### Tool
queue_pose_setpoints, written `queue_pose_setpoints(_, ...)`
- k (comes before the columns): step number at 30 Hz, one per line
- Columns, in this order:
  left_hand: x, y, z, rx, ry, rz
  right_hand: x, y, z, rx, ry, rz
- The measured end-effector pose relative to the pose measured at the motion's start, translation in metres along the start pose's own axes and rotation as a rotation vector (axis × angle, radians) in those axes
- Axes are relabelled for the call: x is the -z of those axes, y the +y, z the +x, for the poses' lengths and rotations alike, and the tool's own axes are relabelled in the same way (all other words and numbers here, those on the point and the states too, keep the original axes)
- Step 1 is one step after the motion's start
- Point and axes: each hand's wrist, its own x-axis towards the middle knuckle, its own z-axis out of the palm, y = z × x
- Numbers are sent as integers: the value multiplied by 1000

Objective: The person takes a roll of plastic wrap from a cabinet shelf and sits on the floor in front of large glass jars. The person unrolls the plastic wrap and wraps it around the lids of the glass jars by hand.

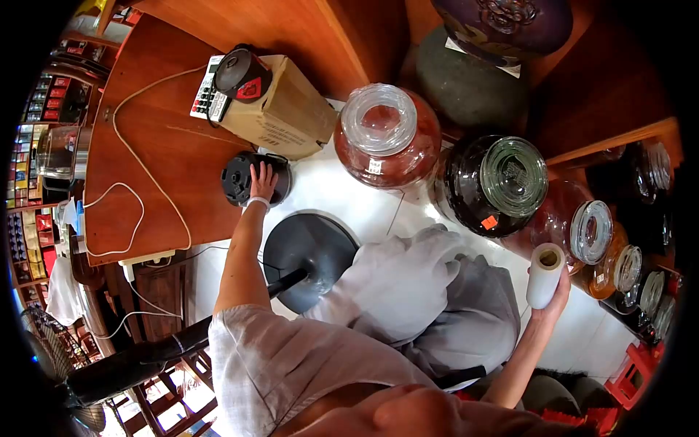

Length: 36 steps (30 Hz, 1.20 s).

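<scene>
In the head view, the left hand (263,183) rests, fingers spread, on a black pot (236,178) between the carton (280,120) and a round base (306,240). The right hand (556,297) grasps a roll (544,284), open end up, near glass jars (591,231).

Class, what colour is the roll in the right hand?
The roll is whitish, best seen in the head view.

Glass jars (502,182) line the tiled floor (371,207) right of a cardboard box (285,122); a wooden desk (156,167) stands left, a fan base (320,244) before the person (277,357), a film roll (544,285) in the right hand (558,295).
</scene>
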Motion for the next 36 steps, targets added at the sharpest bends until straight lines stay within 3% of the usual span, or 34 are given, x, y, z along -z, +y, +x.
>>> queue_pose_setpoints(3, -8, 2, 11, 22, 79, 81, 2, -1, -1, -9, -28, 18)
queue_pose_setpoints(5, -20, 12, 35, 127, 24, -78, 5, 6, -1, 33, -91, 68)
queue_pose_setpoints(6, -62, 18, 52, 167, 149, -218, -3, 0, -7, 54, -108, -11)
queue_pose_setpoints(7, -33, 11, 22, 45, 203, -60, -28, -13, -22, 41, 33, 50)
queue_pose_setpoints(9, -35, 7, 22, -10, 54, -79, -40, -26, -30, 94, -109, -17)
queue_pose_setpoints(14, -3, 2, 29, -27, -203, -109, -40, -14, -22, 33, -201, -74)
queue_pose_setpoints(15, 72, -10, -2, -204, -295, -69, -42, -15, -24, 18, -198, -74)
queue_pose_setpoints(16, 33, 2, 17, -374, -86, -67, -44, -15, -26, -8, -209, -41)
queue_pose_setpoints(17, 70, 9, 6, -431, -181, -271, -46, -14, -28, -39, -221, -6)
queue_pose_setpoints(18, 44, 26, 14, -618, 79, -776, -46, -10, -25, -20, -245, 8)
queue_pose_setpoints(20, 148, 42, -38, -800, 73, -1397, -51, -8, -23, -8, -243, 28)
queue_pose_setpoints(21, 205, 42, -70, -715, -24, -1703, -54, -6, -23, -13, -252, 36)
queue_pose_setpoints(22, 249, 41, -86, -783, 205, -1732, -57, -2, -21, -31, -270, 68)
queue_pose_setpoints(23, 294, 37, -105, -760, 176, -1907, -62, -3, -23, -39, -281, 70)
queue_pose_setpoints(24, 336, 30, -125, -877, 198, -2066, -68, -4, -26, -32, -310, 92)
queue_pose_setpoints(27, 399, 44, -141, -1264, 20, -2324, -86, 4, -32, -30, -378, 60)
queue_pose_setpoints(28, 411, 57, -147, -1313, -51, -2475, -91, 7, -35, 114, -416, -41)
queue_pose_setpoints(29, 416, 63, -148, -1308, -59, -2476, -91, 10, -38, 260, -443, -141)
queue_pose_setpoints(31, 428, 74, -148, -1046, -126, -2442, -85, 11, -41, 271, -493, -194)
queue_pose_setpoints(32, 436, 77, -152, -1003, -216, -2550, -83, 7, -44, 280, -465, -221)
queue_pose_setpoints(36, 446, 81, -148, -969, -289, -2506, -72, 6, -32, 269, -455, -175)
